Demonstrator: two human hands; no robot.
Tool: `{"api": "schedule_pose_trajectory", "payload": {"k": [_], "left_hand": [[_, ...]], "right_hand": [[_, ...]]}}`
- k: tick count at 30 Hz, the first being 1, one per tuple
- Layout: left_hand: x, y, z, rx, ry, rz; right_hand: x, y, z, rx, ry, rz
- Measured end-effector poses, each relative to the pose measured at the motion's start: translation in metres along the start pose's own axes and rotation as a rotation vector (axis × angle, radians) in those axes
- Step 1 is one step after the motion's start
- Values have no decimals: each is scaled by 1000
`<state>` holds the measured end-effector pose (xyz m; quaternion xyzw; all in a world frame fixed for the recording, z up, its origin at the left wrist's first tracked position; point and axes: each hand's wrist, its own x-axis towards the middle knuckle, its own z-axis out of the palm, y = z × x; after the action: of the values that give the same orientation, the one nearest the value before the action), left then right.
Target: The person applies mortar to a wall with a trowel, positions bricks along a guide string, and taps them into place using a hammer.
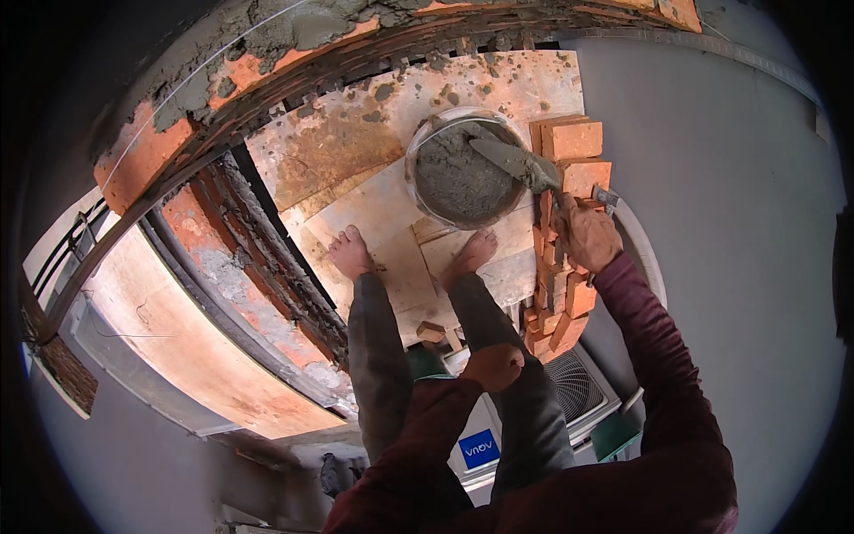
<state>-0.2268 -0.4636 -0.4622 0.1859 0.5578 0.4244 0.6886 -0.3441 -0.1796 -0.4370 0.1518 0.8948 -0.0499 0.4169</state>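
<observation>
My right hand (pixel 589 233) is closed round the handle of a trowel (pixel 511 162), beside a stack of bricks. The mortar-smeared blade reaches left over a round bucket (pixel 412 185), its tip above the grey wet mortar (pixel 458 182) inside. Much of the handle is hidden by my fingers. My left hand (pixel 495 368) is curled into a fist by my right knee, and nothing shows in it. Orange bricks (pixel 572 141) are piled to the right of the bucket, several with their ends sticking out unevenly.
A brick wall (pixel 151 147) topped with wet mortar curves across the far side, a white string line (pixel 213 64) along it. My bare feet stand on stained boards (pixel 382 209). Below my right leg is a white fan unit (pixel 578 387). Left lies a ledge (pixel 191 325).
</observation>
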Motion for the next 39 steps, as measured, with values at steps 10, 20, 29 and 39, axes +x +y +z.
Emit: {"api": "schedule_pose_trajectory", "payload": {"k": [10, 20, 29, 39], "left_hand": [[-8, -12, 5, 8, -71, -30], [-14, -21, 7, 18, -114, -53], [-15, -30, 6, 60, -132, -88], [-3, -46, -4, 98, 29, -47]], "right_hand": [[87, -9, 109, 48, -246, 72], [85, -37, 146, 996, -396, 151], [97, 1, 161, 1195, -543, -49], [62, 45, 130, 1186, -415, -167]]}}
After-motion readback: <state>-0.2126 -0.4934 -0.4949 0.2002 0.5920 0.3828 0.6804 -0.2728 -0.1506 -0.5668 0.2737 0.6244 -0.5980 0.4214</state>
